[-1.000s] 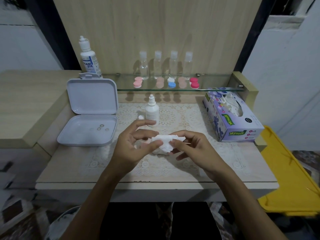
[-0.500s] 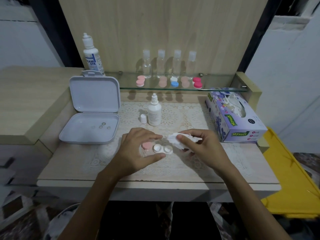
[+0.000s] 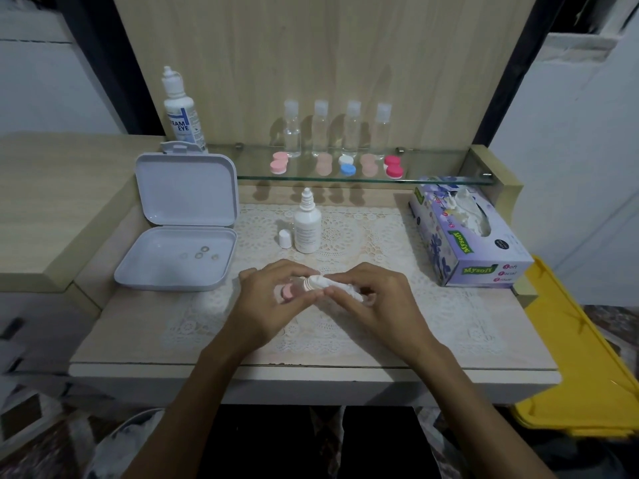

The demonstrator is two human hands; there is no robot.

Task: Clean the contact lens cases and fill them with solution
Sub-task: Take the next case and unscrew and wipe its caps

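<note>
The left hand (image 3: pixel 266 299) holds a lens case (image 3: pixel 294 288) in a tight grip, just above the desk (image 3: pixel 138 340). The right hand (image 3: pixel 373 299) pinches a tissue (image 3: pixel 321 282) and pushes it into the case's open cup. A small bottle (image 3: pixel 307 227) stands just behind both hands.

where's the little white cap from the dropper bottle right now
In the head view, the small white cap stands on the lace mat just left of the white dropper bottle, behind the hands and right of the open white box.
</note>
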